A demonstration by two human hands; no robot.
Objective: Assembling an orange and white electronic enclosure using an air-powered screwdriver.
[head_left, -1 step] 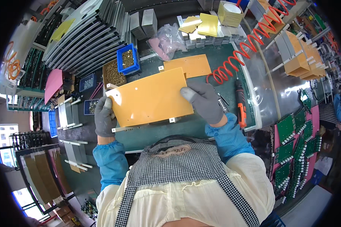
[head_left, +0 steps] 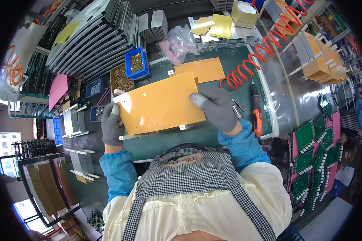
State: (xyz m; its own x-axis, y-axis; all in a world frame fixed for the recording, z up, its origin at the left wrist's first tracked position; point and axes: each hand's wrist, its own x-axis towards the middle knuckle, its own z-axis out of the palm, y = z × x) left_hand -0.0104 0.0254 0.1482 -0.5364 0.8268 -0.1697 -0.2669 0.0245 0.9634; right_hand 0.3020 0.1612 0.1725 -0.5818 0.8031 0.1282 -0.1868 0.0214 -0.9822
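A flat orange sheet with small holes is held up over the green work mat, one end in each hand. My left hand, in a grey glove, pinches its left edge, thumb on top. My gloved right hand grips the right edge the same way, with its fingers hidden beneath. A second orange sheet lies on the mat just beyond. White blocks show at the sheets' edges, one of them a small block below the near edge.
A blue bin of small brass-coloured parts and a box of screws stand at the far left. An orange-and-black power screwdriver lies at the right, near a red coiled hose. Metal panels are stacked behind; green circuit boards sit far right.
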